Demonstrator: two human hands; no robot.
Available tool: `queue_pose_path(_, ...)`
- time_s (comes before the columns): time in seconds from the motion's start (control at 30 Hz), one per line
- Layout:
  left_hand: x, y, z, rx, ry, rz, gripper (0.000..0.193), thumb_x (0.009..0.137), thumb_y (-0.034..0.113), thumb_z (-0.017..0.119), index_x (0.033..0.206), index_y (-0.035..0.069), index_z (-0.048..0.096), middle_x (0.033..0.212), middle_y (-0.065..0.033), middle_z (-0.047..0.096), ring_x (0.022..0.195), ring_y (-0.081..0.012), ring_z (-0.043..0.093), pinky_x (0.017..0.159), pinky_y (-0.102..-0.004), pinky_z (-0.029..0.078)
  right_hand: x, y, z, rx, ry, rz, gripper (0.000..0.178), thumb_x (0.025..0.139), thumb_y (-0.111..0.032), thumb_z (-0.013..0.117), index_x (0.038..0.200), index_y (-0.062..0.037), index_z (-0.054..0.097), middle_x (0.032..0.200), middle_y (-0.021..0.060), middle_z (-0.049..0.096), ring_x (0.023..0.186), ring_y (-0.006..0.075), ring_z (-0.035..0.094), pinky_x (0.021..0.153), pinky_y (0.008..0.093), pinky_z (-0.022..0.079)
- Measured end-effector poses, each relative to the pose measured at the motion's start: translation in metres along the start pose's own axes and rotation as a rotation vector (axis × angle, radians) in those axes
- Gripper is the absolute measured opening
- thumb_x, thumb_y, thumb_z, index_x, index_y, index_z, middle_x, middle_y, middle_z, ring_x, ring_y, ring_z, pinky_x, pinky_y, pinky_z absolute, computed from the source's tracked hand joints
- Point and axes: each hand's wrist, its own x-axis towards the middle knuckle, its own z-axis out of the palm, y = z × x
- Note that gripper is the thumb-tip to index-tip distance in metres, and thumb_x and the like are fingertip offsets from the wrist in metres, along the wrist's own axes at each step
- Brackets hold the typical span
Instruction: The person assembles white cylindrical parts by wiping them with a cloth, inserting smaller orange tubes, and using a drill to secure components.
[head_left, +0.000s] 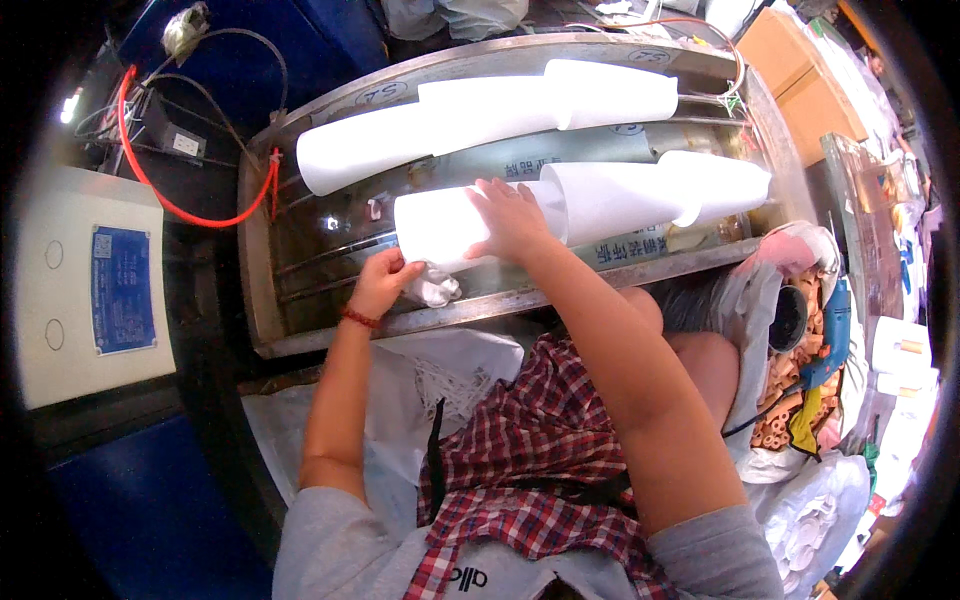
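In metal frame [256, 290], smooth wht tube [430, 225] lies under R hand [515, 222], grip unclenched; can't tell L hand [380, 285] grip.

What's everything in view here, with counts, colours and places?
Long metal trough: one, grey, centre
Smooth tapered cylinders: six visible, white, two rows along trough
Crumpled soft bundle: one, white, trough's near edge
Flexible hose: one, orange, upper left
Short tubes: many, tan, right
Handheld power tool: one, blue, right
Cardboard box: one, brown, upper right
Checked garment: one, mostly red, lap
Left hand: one, bare, nearer row's left end
Right hand: one, bare, on nearer row
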Motion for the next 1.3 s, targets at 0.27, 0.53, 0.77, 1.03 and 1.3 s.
queue_pose_path(0.27,0.000,-0.010,-0.006,0.047,0.032,-0.026,0.020,0.083,0.011,0.066,0.096,-0.004,0.062,0.085,-0.0003,0.064,0.075,-0.0058,0.055,0.063,-0.0206,0.042,-0.001,0.000,0.001,0.007,0.007,-0.004,0.095,0.059,-0.051,0.076,0.136,-0.0131,0.035,0.142,0.0117,0.034,0.133,0.0277,0.030,0.107,0.0490,0.023)
queue_pose_path(0.53,-0.007,-0.005,0.003,-0.028,0.087,0.079,0.021,0.085,0.009,0.061,0.102,-0.003,0.062,0.089,0.0005,0.063,0.078,-0.0060,0.054,0.067,-0.0201,0.042,0.000,0.001,-0.003,0.008,-0.033,0.014,0.095,0.061,-0.051,0.075,0.138,-0.0139,0.033,0.143,0.0109,0.033,0.134,0.0276,0.029,0.107,0.0482,0.023)
queue_pose_path(0.77,-0.023,-0.009,-0.092,-0.227,0.519,0.239,0.027,0.090,0.026,0.057,0.109,0.007,0.062,0.102,-0.0005,0.059,0.093,-0.0104,0.053,0.084,-0.0271,0.043,0.001,0.004,0.001,0.026,-0.033,0.012,0.095,0.063,-0.051,0.073,0.139,-0.0112,0.031,0.143,0.0118,0.031,0.134,0.0292,0.027,0.108,0.0476,0.020)
queue_pose_path(1.03,0.004,-0.004,-0.183,-0.403,0.579,0.120,0.035,0.087,0.019,0.061,0.118,0.005,0.056,0.112,-0.0041,0.058,0.099,-0.0152,0.056,0.084,-0.0289,0.046,0.002,0.004,-0.001,0.061,-0.013,-0.003,0.094,0.063,-0.050,0.073,0.138,-0.0102,0.032,0.142,0.0132,0.033,0.133,0.0300,0.027,0.109,0.0479,0.019)
queue_pose_path(1.3,0.092,-0.004,-0.190,-0.195,0.690,0.041,0.032,0.078,0.018,0.072,0.103,0.002,0.057,0.095,-0.0066,0.062,0.084,-0.0163,0.059,0.074,-0.0307,0.048,0.004,0.006,-0.004,0.029,-0.039,0.036,0.095,0.062,-0.053,0.073,0.138,-0.0127,0.032,0.144,0.0119,0.032,0.134,0.0284,0.027,0.109,0.0465,0.019)
